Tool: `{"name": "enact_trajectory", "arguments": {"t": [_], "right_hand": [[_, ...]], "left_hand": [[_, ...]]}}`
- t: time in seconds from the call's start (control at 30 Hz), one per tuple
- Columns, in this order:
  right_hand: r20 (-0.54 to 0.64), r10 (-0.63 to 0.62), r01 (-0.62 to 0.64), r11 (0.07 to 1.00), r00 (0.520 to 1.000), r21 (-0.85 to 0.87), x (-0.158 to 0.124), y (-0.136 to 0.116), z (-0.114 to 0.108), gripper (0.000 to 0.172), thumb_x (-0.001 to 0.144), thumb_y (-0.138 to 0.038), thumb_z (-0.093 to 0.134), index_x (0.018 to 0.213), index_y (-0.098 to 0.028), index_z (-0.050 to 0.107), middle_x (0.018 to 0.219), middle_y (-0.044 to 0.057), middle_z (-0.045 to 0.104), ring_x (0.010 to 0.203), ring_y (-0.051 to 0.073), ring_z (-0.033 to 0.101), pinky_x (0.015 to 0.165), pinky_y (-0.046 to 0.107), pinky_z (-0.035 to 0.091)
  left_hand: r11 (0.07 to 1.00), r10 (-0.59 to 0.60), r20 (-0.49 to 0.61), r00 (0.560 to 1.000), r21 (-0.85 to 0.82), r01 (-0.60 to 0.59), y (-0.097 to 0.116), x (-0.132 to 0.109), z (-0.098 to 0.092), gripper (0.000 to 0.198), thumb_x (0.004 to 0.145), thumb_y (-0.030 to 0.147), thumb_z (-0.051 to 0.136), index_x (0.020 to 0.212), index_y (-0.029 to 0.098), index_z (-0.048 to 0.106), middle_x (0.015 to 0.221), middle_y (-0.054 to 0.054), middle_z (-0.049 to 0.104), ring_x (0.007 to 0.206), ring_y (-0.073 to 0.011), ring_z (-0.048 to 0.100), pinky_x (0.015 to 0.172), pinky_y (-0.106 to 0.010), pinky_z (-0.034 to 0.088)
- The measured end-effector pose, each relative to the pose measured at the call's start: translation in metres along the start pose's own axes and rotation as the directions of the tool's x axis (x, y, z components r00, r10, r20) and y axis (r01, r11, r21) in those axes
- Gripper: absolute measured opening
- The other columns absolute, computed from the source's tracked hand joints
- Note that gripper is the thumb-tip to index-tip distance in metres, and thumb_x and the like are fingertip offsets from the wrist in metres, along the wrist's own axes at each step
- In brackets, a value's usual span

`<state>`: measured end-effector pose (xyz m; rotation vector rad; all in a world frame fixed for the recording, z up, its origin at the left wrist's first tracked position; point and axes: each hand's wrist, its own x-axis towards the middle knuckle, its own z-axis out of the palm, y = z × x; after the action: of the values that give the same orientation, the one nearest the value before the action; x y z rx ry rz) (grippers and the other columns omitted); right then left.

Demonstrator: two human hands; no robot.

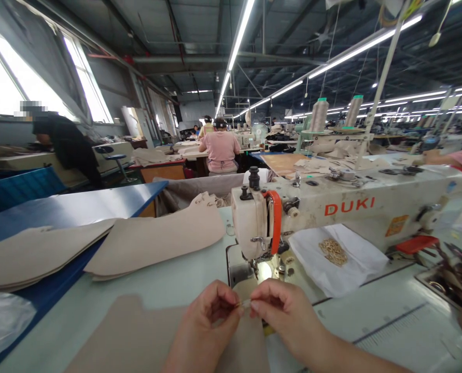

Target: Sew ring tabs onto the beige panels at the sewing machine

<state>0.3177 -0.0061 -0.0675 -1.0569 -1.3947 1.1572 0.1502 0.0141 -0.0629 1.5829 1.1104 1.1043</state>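
Note:
My left hand [211, 324] and my right hand [287, 313] meet in front of the sewing machine's needle area. Both are closed in a pinch, thumb against forefinger. Between the fingertips is a small gold-coloured piece [243, 304] with a pale part towards the right; its exact kind is too small to make out. Below my hands a beige fabric panel [133, 331] lies flat, reaching to the sewing machine [308, 207]. A heap of small gold-coloured metal pieces [333, 252] rests on a white sheet [304, 248] under the machine arm.
Stacked beige panels [164, 238] lie at the left, with more panels [32, 254] on a blue-edged table. Clear plastic [5, 324] is at the near left. Tools fill a tray [429, 282] at right. Other people [220, 150] work further back.

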Motion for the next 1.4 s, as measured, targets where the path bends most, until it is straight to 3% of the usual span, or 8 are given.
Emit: {"name": "enact_trajectory", "arguments": {"t": [0.2, 0.3, 0.5, 0.63, 0.8, 1.03, 1.17, 1.4], "right_hand": [[0.009, -0.039, 0.040, 0.981, 0.999, -0.192, -0.002, -0.007, -0.002, 0.011, 0.077, -0.015, 0.055, 0.070, -0.017, 0.063, 0.060, -0.003, 0.058, 0.057, 0.010, 0.052, 0.053, 0.019, 0.038], [0.030, -0.039, 0.045, 0.967, 0.999, -0.252, -0.002, -0.008, -0.005, 0.011, 0.076, -0.012, 0.054, 0.067, -0.017, 0.060, 0.058, -0.004, 0.054, 0.055, 0.010, 0.048, 0.051, 0.019, 0.036], [0.050, 0.226, -0.220, 0.969, 0.973, -0.112, -0.002, -0.010, -0.027, 0.009, 0.072, -0.011, 0.053, 0.065, -0.017, 0.056, 0.054, -0.005, 0.054, 0.047, 0.009, 0.050, 0.049, 0.019, 0.041], [0.055, 0.396, -0.381, 0.907, 0.917, -0.181, 0.000, -0.014, -0.036, 0.011, 0.073, -0.011, 0.052, 0.066, -0.017, 0.056, 0.051, -0.006, 0.057, 0.041, 0.008, 0.052, 0.044, 0.018, 0.039], [0.109, 0.455, -0.425, 0.879, 0.884, -0.219, 0.018, -0.014, -0.024, 0.013, 0.073, -0.009, 0.054, 0.063, -0.016, 0.057, 0.051, -0.006, 0.060, 0.039, 0.006, 0.054, 0.039, 0.015, 0.038], [0.173, 0.494, -0.438, 0.853, 0.852, -0.283, 0.040, -0.013, -0.010, 0.022, 0.072, -0.001, 0.048, 0.056, -0.016, 0.053, 0.044, -0.006, 0.057, 0.032, 0.007, 0.053, 0.031, 0.013, 0.037], [0.180, 0.531, -0.465, 0.830, 0.828, -0.308, 0.045, -0.012, -0.011, 0.023, 0.072, -0.002, 0.050, 0.054, -0.016, 0.052, 0.041, -0.006, 0.057, 0.032, 0.007, 0.053, 0.031, 0.014, 0.037], [0.183, 0.542, -0.471, 0.821, 0.820, -0.321, 0.046, -0.019, -0.010, 0.025, 0.072, -0.002, 0.050, 0.051, -0.017, 0.051, 0.039, -0.006, 0.055, 0.031, 0.008, 0.052, 0.033, 0.015, 0.039]], "left_hand": [[0.998, 0.010, 0.052, 0.999, 0.058, -0.013, 0.000, 0.002, -0.001, 0.010, 0.071, 0.022, 0.063, 0.070, 0.020, 0.054, 0.067, 0.003, 0.059, 0.062, -0.0140, 0.059, 0.057, -0.023, 0.049], [0.980, 0.045, 0.137, 0.989, 0.187, -0.071, 0.003, 0.001, -0.005, 0.005, 0.077, 0.024, 0.059, 0.075, 0.021, 0.056, 0.071, 0.001, 0.062, 0.069, -0.0166, 0.062, 0.064, -0.026, 0.051], [0.731, 0.244, 0.246, 0.938, 0.589, -0.344, 0.003, -0.001, -0.008, 0.015, 0.081, 0.025, 0.056, 0.096, 0.022, 0.059, 0.105, -0.006, 0.062, 0.101, -0.0251, 0.057, 0.088, -0.042, 0.048], [0.625, 0.231, 0.283, 0.931, 0.690, -0.365, 0.000, -0.005, 0.001, 0.016, 0.083, 0.023, 0.052, 0.098, 0.020, 0.058, 0.108, -0.008, 0.059, 0.103, -0.0263, 0.054, 0.090, -0.046, 0.048], [0.594, 0.229, 0.230, 0.946, 0.737, -0.323, 0.005, -0.013, 0.007, 0.015, 0.083, 0.021, 0.051, 0.096, 0.018, 0.058, 0.103, -0.009, 0.060, 0.100, -0.0264, 0.055, 0.088, -0.046, 0.049], [0.619, 0.283, 0.200, 0.938, 0.709, -0.338, 0.002, -0.017, 0.005, 0.012, 0.083, 0.021, 0.052, 0.095, 0.019, 0.055, 0.098, -0.007, 0.061, 0.095, -0.0255, 0.057, 0.083, -0.045, 0.051], [0.575, 0.358, 0.256, 0.898, 0.697, -0.428, 0.004, -0.010, 0.004, 0.011, 0.084, 0.019, 0.051, 0.094, 0.020, 0.057, 0.100, -0.008, 0.062, 0.096, -0.0245, 0.057, 0.084, -0.042, 0.051], [0.421, 0.451, 0.387, 0.804, 0.702, -0.574, 0.007, 0.002, 0.011, 0.026, 0.090, 0.013, 0.038, 0.077, 0.019, 0.059, 0.078, -0.005, 0.063, 0.079, -0.0200, 0.059, 0.073, -0.034, 0.053]]}}
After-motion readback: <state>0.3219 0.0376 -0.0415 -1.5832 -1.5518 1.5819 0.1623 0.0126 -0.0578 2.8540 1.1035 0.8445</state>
